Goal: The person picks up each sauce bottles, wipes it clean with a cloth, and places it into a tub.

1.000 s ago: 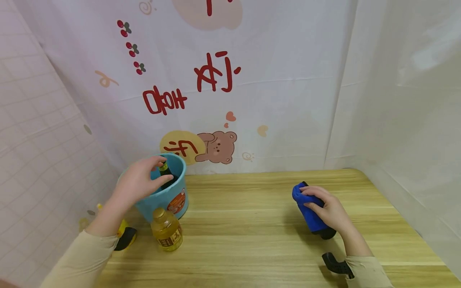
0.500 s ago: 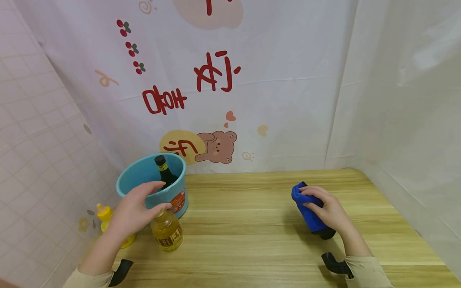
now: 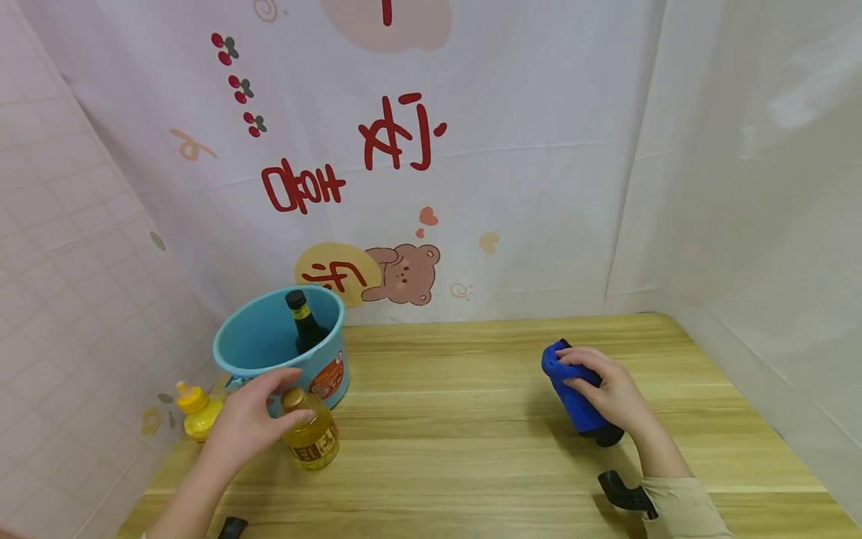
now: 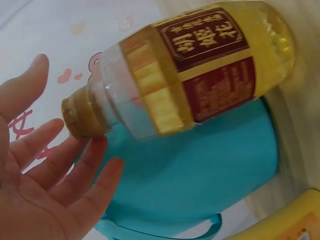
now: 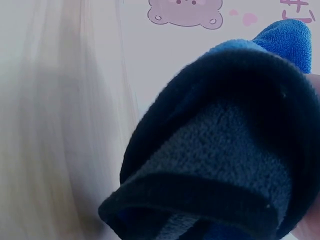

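Note:
My left hand is at the golden cap of a small cooking oil bottle, thumb and fingers spread on either side of it. In the left wrist view the oil bottle shows a dark red label, and the fingers lie loosely extended beside its cap. My right hand grips a folded blue cloth at the right of the table. Up close in the right wrist view, the cloth has a dark grey inner side and black edging.
Behind the oil bottle stands a light blue bucket with a dark green-black bottle leaning inside. A yellow squeeze bottle stands to the bucket's left. White printed curtains enclose the wooden table.
My left hand has come away from the dark bottle in the bucket and moved down and toward me, to the oil bottle's cap. The right hand keeps its grip on the cloth.

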`<state>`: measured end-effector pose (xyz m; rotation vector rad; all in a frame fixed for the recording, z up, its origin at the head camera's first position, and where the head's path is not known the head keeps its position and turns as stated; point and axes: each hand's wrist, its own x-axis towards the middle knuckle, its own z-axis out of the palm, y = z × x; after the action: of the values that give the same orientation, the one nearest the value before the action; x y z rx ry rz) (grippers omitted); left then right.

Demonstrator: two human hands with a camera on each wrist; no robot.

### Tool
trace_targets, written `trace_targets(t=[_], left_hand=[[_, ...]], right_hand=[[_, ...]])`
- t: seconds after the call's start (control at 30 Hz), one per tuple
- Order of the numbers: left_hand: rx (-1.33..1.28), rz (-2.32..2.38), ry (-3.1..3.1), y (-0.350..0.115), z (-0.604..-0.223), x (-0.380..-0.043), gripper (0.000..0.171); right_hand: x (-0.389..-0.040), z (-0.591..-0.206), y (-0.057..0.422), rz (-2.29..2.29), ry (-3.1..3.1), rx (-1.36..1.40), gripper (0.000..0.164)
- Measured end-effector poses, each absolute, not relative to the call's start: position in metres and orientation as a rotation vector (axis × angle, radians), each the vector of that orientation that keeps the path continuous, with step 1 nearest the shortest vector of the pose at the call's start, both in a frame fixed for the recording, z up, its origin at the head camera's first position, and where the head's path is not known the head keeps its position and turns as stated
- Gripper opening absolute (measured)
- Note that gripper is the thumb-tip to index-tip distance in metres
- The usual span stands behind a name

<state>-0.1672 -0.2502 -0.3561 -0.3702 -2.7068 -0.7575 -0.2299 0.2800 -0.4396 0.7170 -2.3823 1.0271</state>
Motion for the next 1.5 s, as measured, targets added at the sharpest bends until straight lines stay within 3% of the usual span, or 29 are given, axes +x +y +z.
trace_targets(t=[0.47, 1.03, 1.5], left_hand=[[-0.353, -0.721, -2.694, -0.253, -0.373, -0.169, 0.045], [-0.296, -0.640, -2.671, -0.246, -0.377, -0.169, 0.040], [-0.470, -0.760, -2.595, -0.194, -0.366, -0.183, 0.044]], right_hand=[[-0.229, -0.440, 0.276, 1.027, -2.365, 0.738, 0.044], [-0.228, -0.444, 0.276, 1.022, -2.374, 0.728, 0.047], [-0.227, -0.441, 0.271, 1.010, -2.361, 0.759, 0.046]])
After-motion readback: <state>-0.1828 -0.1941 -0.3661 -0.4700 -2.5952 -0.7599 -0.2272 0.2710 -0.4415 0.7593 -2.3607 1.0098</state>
